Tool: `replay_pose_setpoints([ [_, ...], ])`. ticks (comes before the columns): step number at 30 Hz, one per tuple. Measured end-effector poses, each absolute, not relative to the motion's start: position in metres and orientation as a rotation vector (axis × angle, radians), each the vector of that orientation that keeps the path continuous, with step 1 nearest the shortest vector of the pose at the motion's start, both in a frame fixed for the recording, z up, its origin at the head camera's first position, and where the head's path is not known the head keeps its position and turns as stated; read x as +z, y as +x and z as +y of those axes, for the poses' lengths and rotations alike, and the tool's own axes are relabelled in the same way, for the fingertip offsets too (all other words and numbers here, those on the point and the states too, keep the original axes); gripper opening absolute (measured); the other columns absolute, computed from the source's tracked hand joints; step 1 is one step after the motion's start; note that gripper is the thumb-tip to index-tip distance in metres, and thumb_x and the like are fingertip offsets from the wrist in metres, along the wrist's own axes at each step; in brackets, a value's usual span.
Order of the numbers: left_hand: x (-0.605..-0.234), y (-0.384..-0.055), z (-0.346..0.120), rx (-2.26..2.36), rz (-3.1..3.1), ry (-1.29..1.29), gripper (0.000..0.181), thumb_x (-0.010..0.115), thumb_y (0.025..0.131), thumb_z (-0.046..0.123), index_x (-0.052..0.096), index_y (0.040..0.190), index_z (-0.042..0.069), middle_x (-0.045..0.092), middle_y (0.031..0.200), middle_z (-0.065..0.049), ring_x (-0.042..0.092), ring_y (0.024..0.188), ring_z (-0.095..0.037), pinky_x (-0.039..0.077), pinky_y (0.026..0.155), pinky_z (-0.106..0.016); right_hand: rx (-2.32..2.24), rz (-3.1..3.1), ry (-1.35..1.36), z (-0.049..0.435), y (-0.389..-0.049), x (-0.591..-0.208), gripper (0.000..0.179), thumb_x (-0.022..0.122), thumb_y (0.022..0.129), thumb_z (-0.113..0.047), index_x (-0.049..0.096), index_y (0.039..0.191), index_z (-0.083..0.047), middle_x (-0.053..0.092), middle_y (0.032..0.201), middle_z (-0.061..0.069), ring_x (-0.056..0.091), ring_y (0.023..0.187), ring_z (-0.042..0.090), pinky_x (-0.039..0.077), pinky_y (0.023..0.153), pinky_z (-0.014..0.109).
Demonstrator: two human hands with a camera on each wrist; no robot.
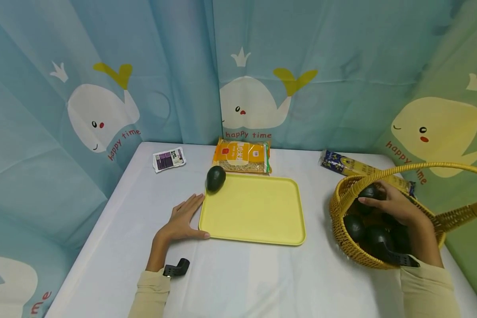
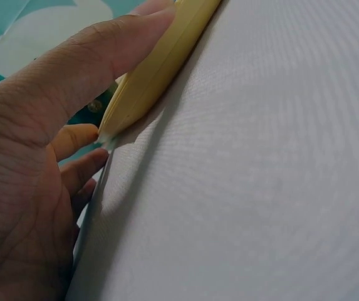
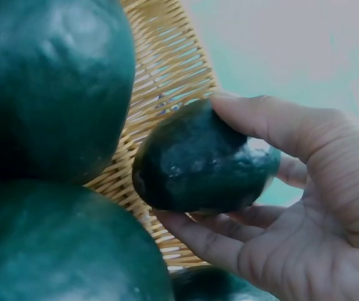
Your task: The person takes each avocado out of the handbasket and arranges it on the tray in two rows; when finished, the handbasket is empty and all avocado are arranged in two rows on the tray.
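Inside the wicker basket [image 1: 343,247] on the right, my right hand [image 1: 399,205] grips a dark green avocado [image 3: 198,163], thumb on one side and fingers on the other. Several more avocados [image 1: 377,240] lie in the basket around it. My left hand [image 1: 180,221] rests at the left edge of the yellow tray [image 1: 254,210], fingers fairly straight. In the left wrist view the thumb lies along the tray's rim [image 2: 151,69] and the fingertips touch its corner. One avocado [image 1: 216,178] sits on the tray's far left corner.
Behind the tray lies an orange bag of grain [image 1: 242,157]. A small white and purple packet [image 1: 169,159] is at the back left. A long blue and yellow package [image 1: 342,164] lies behind the basket, whose tall handle [image 1: 429,165] arches over it. Printed curtains [image 1: 183,88] enclose the table.
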State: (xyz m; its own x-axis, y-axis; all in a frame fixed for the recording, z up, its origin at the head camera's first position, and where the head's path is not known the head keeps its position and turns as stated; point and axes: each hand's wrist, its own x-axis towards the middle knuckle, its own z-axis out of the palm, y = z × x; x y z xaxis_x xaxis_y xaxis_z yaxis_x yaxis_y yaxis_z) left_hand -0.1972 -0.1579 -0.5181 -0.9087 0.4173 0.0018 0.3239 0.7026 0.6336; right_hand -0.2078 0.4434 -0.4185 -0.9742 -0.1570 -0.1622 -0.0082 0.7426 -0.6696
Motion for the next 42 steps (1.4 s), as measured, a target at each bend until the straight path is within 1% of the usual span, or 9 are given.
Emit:
replay_pose_setpoints([
  [3,-0.518,-0.197,-0.158,0.986,2.765,0.605,0.121,0.082,0.062,0.059,0.022,0.157,0.013,0.023,0.163,-0.009,0.014,0.152,-0.031,0.014,0.117,-0.059,-1.047,2.734,-0.072,0.442,-0.203,-0.413,0.075,0.058,0.098,-0.035,0.016,0.145,0.006,0.031,0.141,0.036,0.040,0.120,0.047,0.047,0.081,0.034],
  [8,-0.516,-0.196,-0.158,1.010,2.757,0.611,0.121,0.082,0.062,0.058,0.023,0.156,0.011,0.024,0.162,-0.011,0.015,0.152,-0.034,0.015,0.116,-0.060,-1.047,2.725,-0.008,0.440,-0.192,-0.404,0.081,0.056,0.098,-0.040,0.010,0.149,0.003,0.023,0.143,0.040,0.031,0.125,0.058,0.041,0.086,0.061],
  [11,-0.515,-0.196,-0.158,1.005,2.754,0.610,0.121,0.082,0.062,0.058,0.023,0.156,0.011,0.024,0.162,-0.011,0.015,0.152,-0.033,0.015,0.116,-0.060,-1.084,2.756,-0.008,0.439,-0.184,-0.402,0.072,0.057,0.098,-0.036,0.016,0.150,-0.008,0.027,0.141,0.035,0.039,0.119,0.050,0.047,0.080,0.053],
  [15,-0.514,-0.196,-0.158,0.990,2.761,0.611,0.121,0.082,0.062,0.058,0.022,0.157,0.012,0.023,0.163,-0.010,0.014,0.152,-0.033,0.014,0.117,-0.059,-1.174,2.841,-0.023,0.439,-0.173,-0.401,0.056,0.061,0.097,-0.027,0.030,0.143,-0.028,0.038,0.127,0.010,0.049,0.101,0.009,0.047,0.070,0.028],
  [18,-0.513,-0.196,-0.158,0.996,2.764,0.612,0.122,0.082,0.061,0.058,0.022,0.156,0.012,0.023,0.163,-0.010,0.014,0.152,-0.032,0.014,0.116,-0.059,-1.220,2.865,-0.012,0.437,-0.166,-0.401,0.057,0.062,0.097,-0.025,0.029,0.142,-0.036,0.037,0.125,0.003,0.042,0.094,-0.008,0.046,0.069,0.025],
  [24,-0.513,-0.195,-0.158,1.008,2.770,0.624,0.121,0.082,0.062,0.058,0.024,0.156,0.010,0.024,0.162,-0.011,0.015,0.152,-0.033,0.018,0.114,-0.061,-1.229,2.852,0.056,0.432,-0.150,-0.394,0.065,0.059,0.098,-0.029,0.021,0.149,-0.035,0.028,0.139,0.019,0.040,0.107,-0.001,0.047,0.077,0.032],
  [28,-0.514,-0.195,-0.157,1.010,2.768,0.628,0.120,0.083,0.062,0.057,0.024,0.156,0.010,0.024,0.162,-0.011,0.015,0.152,-0.034,0.020,0.113,-0.061,-1.291,2.860,0.024,0.431,-0.140,-0.390,0.063,0.059,0.098,-0.023,0.023,0.148,-0.035,0.038,0.132,0.003,0.042,0.100,-0.013,0.047,0.069,0.016],
  [33,-0.514,-0.194,-0.157,1.012,2.768,0.628,0.120,0.083,0.062,0.056,0.024,0.156,0.010,0.025,0.162,-0.011,0.016,0.151,-0.034,0.019,0.113,-0.061,-1.366,2.869,-0.048,0.429,-0.127,-0.385,0.063,0.057,0.099,-0.014,0.023,0.147,-0.035,0.041,0.116,-0.022,0.052,0.095,-0.017,0.052,0.066,0.017],
  [42,-0.511,-0.194,-0.157,1.021,2.761,0.618,0.120,0.083,0.062,0.056,0.024,0.156,0.009,0.025,0.162,-0.012,0.016,0.151,-0.034,0.019,0.113,-0.061,-1.731,2.707,-0.309,0.426,-0.112,-0.376,0.070,0.047,0.098,0.005,0.016,0.154,-0.022,0.040,0.127,-0.013,0.058,0.102,-0.009,0.053,0.069,0.015],
])
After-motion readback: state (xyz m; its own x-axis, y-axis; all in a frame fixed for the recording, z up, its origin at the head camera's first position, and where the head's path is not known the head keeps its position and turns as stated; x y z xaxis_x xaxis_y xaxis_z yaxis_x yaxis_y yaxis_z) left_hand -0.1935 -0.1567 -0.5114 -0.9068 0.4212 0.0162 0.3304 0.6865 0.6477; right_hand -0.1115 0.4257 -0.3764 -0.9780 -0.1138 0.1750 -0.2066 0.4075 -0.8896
